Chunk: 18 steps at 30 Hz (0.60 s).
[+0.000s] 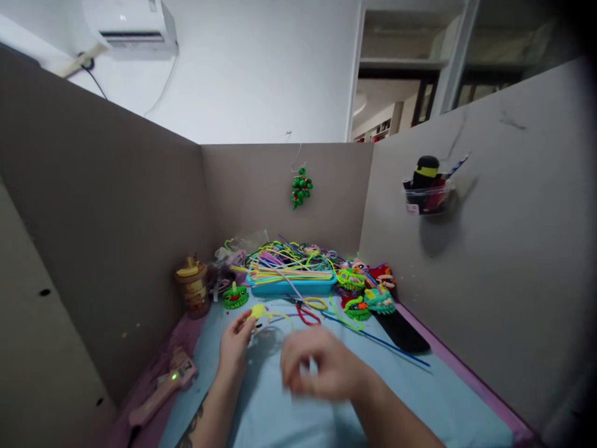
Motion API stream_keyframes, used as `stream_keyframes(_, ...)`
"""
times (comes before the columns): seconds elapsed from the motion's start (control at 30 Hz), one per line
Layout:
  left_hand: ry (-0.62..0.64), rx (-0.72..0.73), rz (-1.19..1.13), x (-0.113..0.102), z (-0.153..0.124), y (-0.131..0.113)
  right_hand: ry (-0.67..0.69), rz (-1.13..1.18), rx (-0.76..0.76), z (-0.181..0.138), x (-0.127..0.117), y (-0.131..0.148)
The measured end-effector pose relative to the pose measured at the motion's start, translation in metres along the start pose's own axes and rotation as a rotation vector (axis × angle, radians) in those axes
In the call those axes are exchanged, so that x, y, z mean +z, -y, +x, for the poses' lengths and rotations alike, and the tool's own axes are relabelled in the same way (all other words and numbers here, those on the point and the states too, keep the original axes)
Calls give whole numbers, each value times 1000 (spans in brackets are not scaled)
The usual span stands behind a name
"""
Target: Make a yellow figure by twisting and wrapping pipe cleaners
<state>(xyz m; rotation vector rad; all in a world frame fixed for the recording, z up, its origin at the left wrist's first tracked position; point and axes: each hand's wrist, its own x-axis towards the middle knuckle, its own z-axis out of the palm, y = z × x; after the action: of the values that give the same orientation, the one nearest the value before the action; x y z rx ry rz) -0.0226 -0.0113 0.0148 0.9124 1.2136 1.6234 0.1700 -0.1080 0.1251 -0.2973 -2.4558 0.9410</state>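
My left hand (236, 339) pinches a small yellow pipe-cleaner piece (257, 311) between thumb and fingertips, above the blue table cover. A thin yellow strand (282, 316) curves away from it to the right. Nearer to me, my right hand (321, 364) is raised and blurred by motion. Its fingers curl toward the thumb, and whatever may be between them cannot be made out. Just beyond the hands lie scissors with red handles (308, 315) and a yellow loop (316, 303). A long dark blue pipe cleaner (387, 342) stretches off to the right.
A blue tray (293, 287) heaped with colourful pipe cleaners stands at the back. Fuzzy finished figures (380, 300) sit right of it, by a black strip (402, 333). At left are a green figure (235, 296), a lidded cup (193, 291) and a pink glue gun (165, 387). Grey panels enclose the table.
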Motion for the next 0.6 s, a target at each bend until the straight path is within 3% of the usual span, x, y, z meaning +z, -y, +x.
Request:
stream_keyframes(0.03,-13,-10,-15,0,0,0,-341,-26,156,2,-13,-27)
stream_keyframes(0.07,-26,-24,-29,-1,1,0,-573,-47,303,3,-22,-56)
stream_keyframes(0.13,-53,-47,-54,0,1,0,-768,2,505,2,-29,-110)
stream_keyframes(0.2,-71,-41,-70,0,0,-1,-756,154,593,-2,-21,-148)
stream_keyframes(0.3,-46,-37,-64,1,0,0,-711,337,631,-7,3,-172)
stream_keyframes(0.4,5,-41,-50,3,0,2,-749,312,614,-8,14,-176)
stream_keyframes(0.6,114,-38,80,7,-5,5,-956,374,462,-10,5,-174)
